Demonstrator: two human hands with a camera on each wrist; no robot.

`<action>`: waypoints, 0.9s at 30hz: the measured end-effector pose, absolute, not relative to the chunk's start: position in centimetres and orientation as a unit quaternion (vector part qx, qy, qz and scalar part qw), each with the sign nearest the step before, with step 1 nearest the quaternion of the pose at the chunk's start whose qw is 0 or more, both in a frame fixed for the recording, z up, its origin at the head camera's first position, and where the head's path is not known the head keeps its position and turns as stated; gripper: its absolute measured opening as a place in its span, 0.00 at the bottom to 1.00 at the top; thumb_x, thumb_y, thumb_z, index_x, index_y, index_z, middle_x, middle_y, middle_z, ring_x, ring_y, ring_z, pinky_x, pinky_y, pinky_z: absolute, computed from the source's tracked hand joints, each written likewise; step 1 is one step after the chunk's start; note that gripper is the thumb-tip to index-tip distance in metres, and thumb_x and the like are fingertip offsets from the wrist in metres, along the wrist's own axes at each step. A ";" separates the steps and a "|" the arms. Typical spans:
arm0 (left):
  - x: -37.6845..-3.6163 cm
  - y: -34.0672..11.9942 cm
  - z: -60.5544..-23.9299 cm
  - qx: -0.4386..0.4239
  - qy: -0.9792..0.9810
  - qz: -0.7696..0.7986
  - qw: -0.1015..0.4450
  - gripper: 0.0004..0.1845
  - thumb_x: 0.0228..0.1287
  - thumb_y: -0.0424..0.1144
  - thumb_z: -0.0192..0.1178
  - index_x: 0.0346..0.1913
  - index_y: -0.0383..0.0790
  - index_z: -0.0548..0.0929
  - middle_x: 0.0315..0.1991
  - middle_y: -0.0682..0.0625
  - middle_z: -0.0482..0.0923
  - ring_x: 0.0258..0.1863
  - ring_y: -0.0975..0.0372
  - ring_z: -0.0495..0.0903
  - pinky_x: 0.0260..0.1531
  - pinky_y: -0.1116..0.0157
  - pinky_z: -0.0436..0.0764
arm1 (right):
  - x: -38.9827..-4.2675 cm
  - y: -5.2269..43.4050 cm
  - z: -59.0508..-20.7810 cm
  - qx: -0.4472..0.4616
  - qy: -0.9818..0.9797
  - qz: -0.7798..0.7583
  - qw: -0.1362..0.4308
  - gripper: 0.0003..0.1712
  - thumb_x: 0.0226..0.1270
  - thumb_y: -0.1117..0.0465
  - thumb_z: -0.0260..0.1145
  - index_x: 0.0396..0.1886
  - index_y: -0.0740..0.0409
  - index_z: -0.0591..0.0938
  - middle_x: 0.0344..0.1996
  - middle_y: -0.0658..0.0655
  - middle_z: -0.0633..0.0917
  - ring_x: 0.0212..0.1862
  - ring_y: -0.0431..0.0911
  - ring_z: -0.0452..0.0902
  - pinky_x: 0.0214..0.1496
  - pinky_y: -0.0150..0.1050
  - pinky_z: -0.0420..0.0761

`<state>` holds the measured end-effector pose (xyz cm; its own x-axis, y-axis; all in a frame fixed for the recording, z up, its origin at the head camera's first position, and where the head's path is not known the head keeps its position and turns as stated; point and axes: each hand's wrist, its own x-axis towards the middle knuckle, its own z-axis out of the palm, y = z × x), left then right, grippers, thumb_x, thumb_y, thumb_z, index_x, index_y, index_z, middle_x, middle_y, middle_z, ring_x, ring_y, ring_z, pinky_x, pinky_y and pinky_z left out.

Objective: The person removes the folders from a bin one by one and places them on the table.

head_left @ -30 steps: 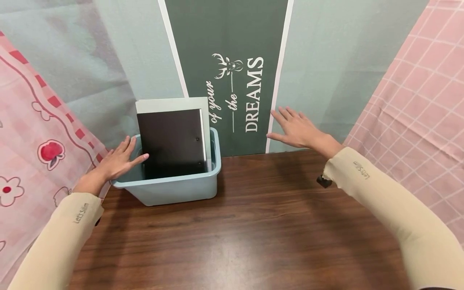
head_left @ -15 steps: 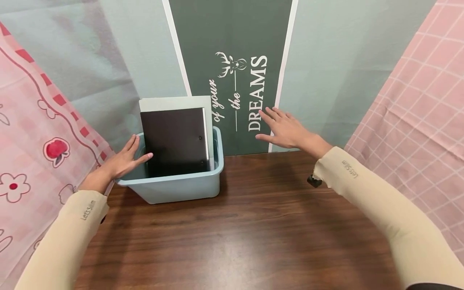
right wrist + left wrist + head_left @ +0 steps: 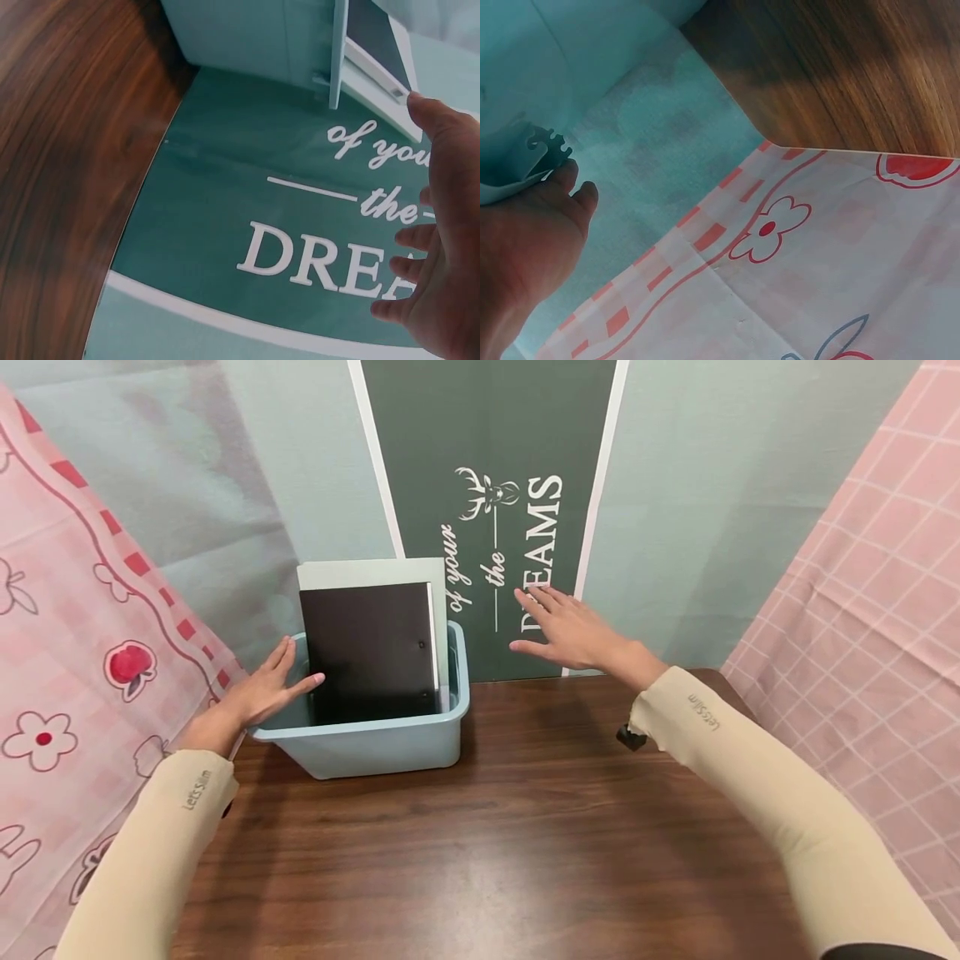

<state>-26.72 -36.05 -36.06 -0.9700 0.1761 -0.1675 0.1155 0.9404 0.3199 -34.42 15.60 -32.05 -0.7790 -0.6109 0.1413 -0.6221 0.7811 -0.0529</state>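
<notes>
A light blue plastic bin (image 3: 375, 752) stands on the table by the back curtain. Upright inside it is a black, flat, folder-like item (image 3: 367, 652) with small round rivets and a white edge. Behind this rises a taller pale green-white panel (image 3: 371, 572); the bin hides the lower ends of both. My left hand (image 3: 262, 693) is at the bin's left rim, fingers extended and thumb pointing toward the black item. To the right of the bin, my right hand (image 3: 573, 631) is in the air with fingers spread and nothing in it.
Brown wooden table (image 3: 480, 843) extends in front of the bin. A grey-green curtain (image 3: 675, 527) with white lettering hangs behind, a pink patterned cloth (image 3: 82, 693) at left and a pink checked cloth (image 3: 870, 635) at right.
My right hand has moved left toward the bin, fingers still spread. The left hand stays at the bin's rim. The whole scene has shifted slightly right in the head view.
</notes>
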 end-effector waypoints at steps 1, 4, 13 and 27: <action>-26.7 -36.1 -36.1 0.074 0.980 0.155 0.096 0.54 0.80 0.70 0.41 0.84 0.40 0.25 0.86 0.38 0.19 0.82 0.31 0.42 0.73 0.28 0.50 | -34.4 15.3 -32.1 0.330 -0.941 0.049 0.058 0.56 0.77 0.27 0.56 0.88 0.54 0.49 0.85 0.66 0.54 0.85 0.62 0.46 0.82 0.65 0.54; -26.8 -36.1 -36.3 0.077 0.981 0.153 0.093 0.54 0.80 0.70 0.41 0.84 0.39 0.25 0.86 0.38 0.20 0.82 0.31 0.42 0.74 0.28 0.50 | -34.4 14.6 -32.1 0.333 -0.940 0.054 0.053 0.57 0.77 0.27 0.55 0.88 0.54 0.48 0.85 0.67 0.53 0.86 0.62 0.46 0.83 0.64 0.52; -26.9 -36.1 -36.4 0.083 0.982 0.150 0.081 0.55 0.79 0.70 0.42 0.85 0.37 0.29 0.86 0.36 0.23 0.81 0.29 0.44 0.74 0.28 0.49 | -34.4 12.8 -32.0 0.344 -0.934 0.081 0.052 0.55 0.77 0.28 0.55 0.89 0.51 0.47 0.86 0.65 0.52 0.86 0.61 0.45 0.84 0.62 0.49; -27.0 -36.2 -36.5 0.077 0.984 0.134 0.088 0.54 0.80 0.71 0.39 0.84 0.38 0.26 0.86 0.36 0.22 0.80 0.26 0.42 0.75 0.28 0.47 | -34.2 8.9 -31.8 0.367 -0.923 0.101 0.051 0.54 0.77 0.29 0.57 0.89 0.51 0.49 0.86 0.64 0.53 0.86 0.60 0.47 0.85 0.59 0.51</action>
<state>-26.97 -36.21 -36.45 -0.9728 0.1743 -0.1526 0.1272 0.9524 0.2769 -34.17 8.94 -31.82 -0.7247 -0.6681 0.1685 -0.6887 0.7095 -0.1490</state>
